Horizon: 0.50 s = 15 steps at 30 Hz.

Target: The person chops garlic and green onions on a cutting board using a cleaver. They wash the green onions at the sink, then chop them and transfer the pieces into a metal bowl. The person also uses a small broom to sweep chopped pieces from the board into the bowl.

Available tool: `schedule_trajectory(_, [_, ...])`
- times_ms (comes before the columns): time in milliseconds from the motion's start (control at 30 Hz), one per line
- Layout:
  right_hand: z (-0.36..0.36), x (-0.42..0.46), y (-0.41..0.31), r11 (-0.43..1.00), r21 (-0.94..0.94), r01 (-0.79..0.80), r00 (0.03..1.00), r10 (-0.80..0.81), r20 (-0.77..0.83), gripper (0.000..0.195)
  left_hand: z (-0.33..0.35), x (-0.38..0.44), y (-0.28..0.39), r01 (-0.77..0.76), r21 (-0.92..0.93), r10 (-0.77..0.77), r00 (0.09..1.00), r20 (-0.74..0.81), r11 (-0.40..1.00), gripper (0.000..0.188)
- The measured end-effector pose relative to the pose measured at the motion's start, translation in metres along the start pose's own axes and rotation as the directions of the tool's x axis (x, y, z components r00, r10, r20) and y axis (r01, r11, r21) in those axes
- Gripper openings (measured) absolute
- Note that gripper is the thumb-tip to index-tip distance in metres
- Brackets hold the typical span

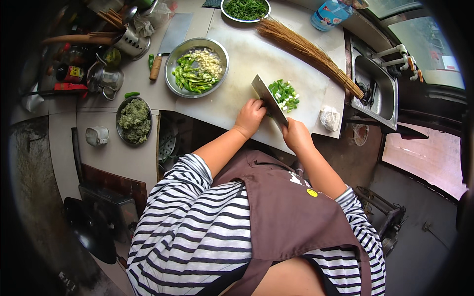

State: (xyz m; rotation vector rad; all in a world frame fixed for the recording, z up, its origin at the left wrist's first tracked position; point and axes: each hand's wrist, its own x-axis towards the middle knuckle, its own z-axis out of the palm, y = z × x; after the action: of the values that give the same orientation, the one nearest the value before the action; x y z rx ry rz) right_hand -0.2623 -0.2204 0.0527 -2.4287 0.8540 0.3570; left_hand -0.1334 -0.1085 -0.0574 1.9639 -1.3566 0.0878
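My right hand [297, 135] grips the handle of a cleaver [269, 99], its broad blade slanting across the white cutting board [237, 74]. Chopped scallions [284, 95] lie in a pile just right of the blade. On the blade's other side, my left hand [251, 116] has its fingers curled close against the metal. A bit of green shows by those fingertips; the rest of the scallions there is hidden under hand and blade. Beyond my left hand, a steel bowl [173, 84] at the board's left edge holds sliced green peppers [190, 76] and minced garlic [208, 62].
A straw brush [311, 55] spans the board's far right side toward a steel sink [392, 96]. A plate of chopped greens [246, 9] and a blue bottle [330, 14] stand behind. Leftward lie a second cleaver [156, 66] and a dark dish [119, 130].
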Motion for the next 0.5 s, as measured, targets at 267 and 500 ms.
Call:
schedule_trajectory(267, [0.001,0.017,0.015,0.958,0.280,-0.070,0.995,0.085,-0.043,0.022,0.005,0.013,-0.007,0.162,0.045,-0.160,0.986,-0.048,0.986,0.007])
schedule_trajectory(500, [-0.024,-0.001,-0.006,0.995,0.101,-0.015,0.998,0.021,-0.055,0.020,-0.011,0.013,0.002,0.319,-0.081,-0.326,0.940,-0.096,0.944,0.042])
